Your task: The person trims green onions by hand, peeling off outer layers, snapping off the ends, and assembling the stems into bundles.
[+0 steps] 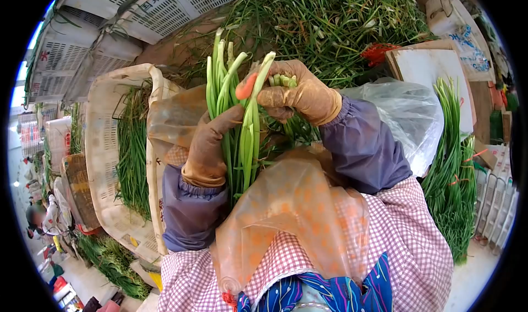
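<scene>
Brown gloves cover both hands. My left hand is wrapped round a bunch of green stalks, whose pale cut ends point up and away from me. Close beside it on the right, my right hand is closed, with short green stalk ends showing between its fingers and leaves hanging below. An orange-red fingertip of the right hand presses against one stalk of the left bunch. The leaf ends of the left bunch hang down towards my apron.
A large heap of green leaves lies ahead. At the left stands a white crate with greens inside; more crates are stacked behind. Tied green bundles lie at the right, by a white board. A person is far left.
</scene>
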Available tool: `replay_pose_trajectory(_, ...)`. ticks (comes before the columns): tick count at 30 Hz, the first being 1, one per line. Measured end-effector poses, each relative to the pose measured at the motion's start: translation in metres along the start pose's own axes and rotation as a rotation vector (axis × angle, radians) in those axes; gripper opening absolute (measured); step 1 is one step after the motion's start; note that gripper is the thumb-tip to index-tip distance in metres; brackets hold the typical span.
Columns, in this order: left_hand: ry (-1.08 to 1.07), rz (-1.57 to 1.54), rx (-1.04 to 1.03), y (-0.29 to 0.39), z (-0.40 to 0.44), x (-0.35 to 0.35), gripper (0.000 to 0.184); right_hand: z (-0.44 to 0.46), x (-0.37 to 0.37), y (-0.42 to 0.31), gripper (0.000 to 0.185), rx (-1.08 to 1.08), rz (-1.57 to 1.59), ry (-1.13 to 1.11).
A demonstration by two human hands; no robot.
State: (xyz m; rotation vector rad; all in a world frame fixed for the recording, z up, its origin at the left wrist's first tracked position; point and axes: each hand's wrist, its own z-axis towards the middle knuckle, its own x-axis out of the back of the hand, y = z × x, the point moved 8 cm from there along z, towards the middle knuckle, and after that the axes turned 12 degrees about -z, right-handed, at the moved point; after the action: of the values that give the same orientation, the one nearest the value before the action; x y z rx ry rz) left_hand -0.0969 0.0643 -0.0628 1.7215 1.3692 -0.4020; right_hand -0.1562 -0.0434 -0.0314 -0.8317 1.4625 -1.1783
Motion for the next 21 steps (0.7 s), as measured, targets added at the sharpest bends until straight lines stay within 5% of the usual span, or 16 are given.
replay_pose_trajectory(6, 0.194, 0.148, -0.248, 0.03, 0.003, 0.019, 0.015, -0.001, 0.013, 0.005, 0.016, -0.066, -0.081, 0.133)
replay_pose_trajectory(11, 0.048, 0.501, -0.355, 0.029, -0.007, -0.005, 0.03, 0.003, 0.011, 0.02, 0.016, -0.101, -0.098, 0.305)
replay_pose_trajectory(21, 0.033, 0.274, -0.128, 0.015, -0.002, 0.005, 0.03, -0.001, 0.016, 0.016, 0.016, -0.116, -0.33, 0.049)
